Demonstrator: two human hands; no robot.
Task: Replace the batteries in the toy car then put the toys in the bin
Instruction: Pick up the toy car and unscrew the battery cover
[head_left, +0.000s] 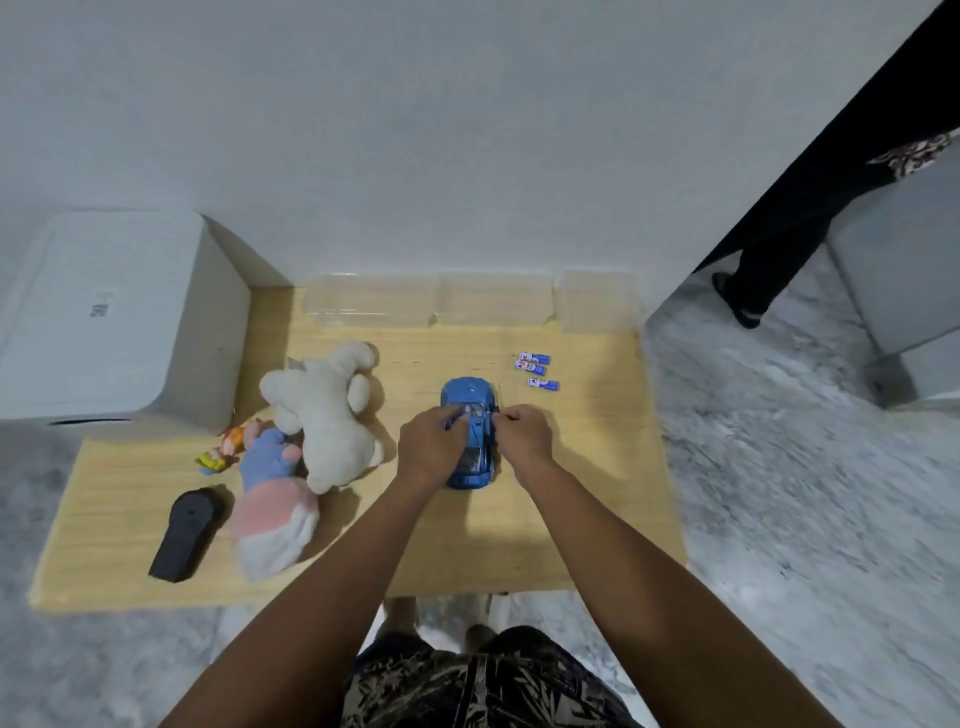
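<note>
A blue toy car (467, 395) stands upright on the wooden table (571, 493), nose pointing away from me. My left hand (428, 449) grips its left side and my right hand (522, 434) grips its right side, fingers curled over the roof. Three blue-and-white batteries (535, 369) lie loose just right of the car's nose. A white lidded bin (119, 317) stands at the table's far left corner. The car's underside is hidden.
A white plush (327, 405), a pink-and-blue plush (270, 499), a small orange-yellow toy (223, 449) and a black remote (184, 535) lie at the left. Clear plastic boxes (467, 301) line the wall. A person's leg (753, 280) stands at the far right.
</note>
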